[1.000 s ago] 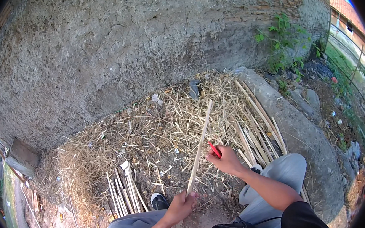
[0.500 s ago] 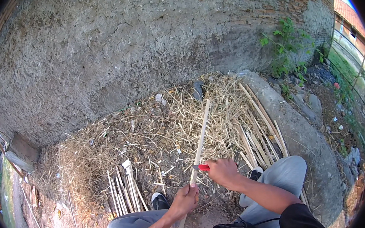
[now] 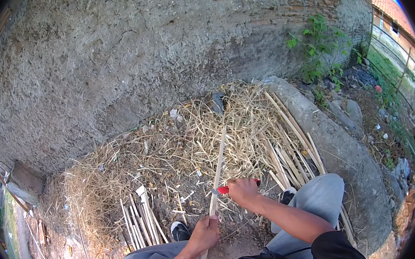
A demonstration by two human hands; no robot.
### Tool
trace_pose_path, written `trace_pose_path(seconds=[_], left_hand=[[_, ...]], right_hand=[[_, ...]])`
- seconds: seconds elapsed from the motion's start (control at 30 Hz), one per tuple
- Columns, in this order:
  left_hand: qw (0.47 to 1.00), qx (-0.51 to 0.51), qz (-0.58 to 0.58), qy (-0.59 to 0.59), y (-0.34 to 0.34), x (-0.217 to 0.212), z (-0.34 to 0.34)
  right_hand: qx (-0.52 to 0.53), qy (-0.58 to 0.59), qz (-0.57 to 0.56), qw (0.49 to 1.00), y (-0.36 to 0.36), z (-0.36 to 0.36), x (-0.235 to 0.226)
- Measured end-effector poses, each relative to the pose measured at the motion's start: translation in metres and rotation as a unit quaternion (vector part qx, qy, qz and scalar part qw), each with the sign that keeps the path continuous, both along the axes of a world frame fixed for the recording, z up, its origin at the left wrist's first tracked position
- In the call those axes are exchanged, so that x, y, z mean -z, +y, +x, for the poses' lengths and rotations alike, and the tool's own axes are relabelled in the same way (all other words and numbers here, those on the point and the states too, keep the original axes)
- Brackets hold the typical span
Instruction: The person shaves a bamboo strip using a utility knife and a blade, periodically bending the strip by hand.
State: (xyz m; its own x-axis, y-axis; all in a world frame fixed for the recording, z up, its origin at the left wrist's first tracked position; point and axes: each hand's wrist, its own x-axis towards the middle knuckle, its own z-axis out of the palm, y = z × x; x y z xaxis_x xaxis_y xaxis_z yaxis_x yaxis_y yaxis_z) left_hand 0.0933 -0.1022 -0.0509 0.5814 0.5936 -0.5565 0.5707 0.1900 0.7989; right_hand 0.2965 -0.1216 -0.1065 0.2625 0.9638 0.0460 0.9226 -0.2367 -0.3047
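Observation:
A long pale bamboo strip (image 3: 220, 159) slants away from me across the ground between my knees. Closed around its lower part is my left hand (image 3: 205, 235), with the strip's near end running below the fist toward my lap. My right hand (image 3: 243, 191) grips a red-handled knife (image 3: 223, 190) just beyond the left hand. Its short grey blade lies against the strip. The rear of the red handle shows past my right fingers, and the rest is hidden in the fist.
Pale shavings (image 3: 246, 126) cover the ground ahead. Bamboo strips lie bundled at left (image 3: 139, 222) and more strips (image 3: 289, 159) rest at right by my knee. Beyond are a rough wall (image 3: 162, 59), a concrete ledge (image 3: 338, 152), a dark stone (image 3: 218, 103) and a green plant (image 3: 318, 46).
The strip's far end has shifted left and nearer. My left hand has moved slightly left and down, and the knife hand slightly left. The whole view has also shifted a little.

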Motion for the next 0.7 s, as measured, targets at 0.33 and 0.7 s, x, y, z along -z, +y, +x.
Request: trace_pose_path(seconds=[0.33, 0.7], left_hand=[[0.99, 0.001, -0.126, 0.066, 0.006, -0.004, -0.028], [0.997, -0.062, -0.017, -0.038, 0.015, 0.027, -0.01]], right_hand=[[0.212, 0.048, 0.06, 0.974, 0.002, 0.083, 0.014], [0.067, 0.292, 0.096, 0.949, -0.013, 0.012, -0.023]])
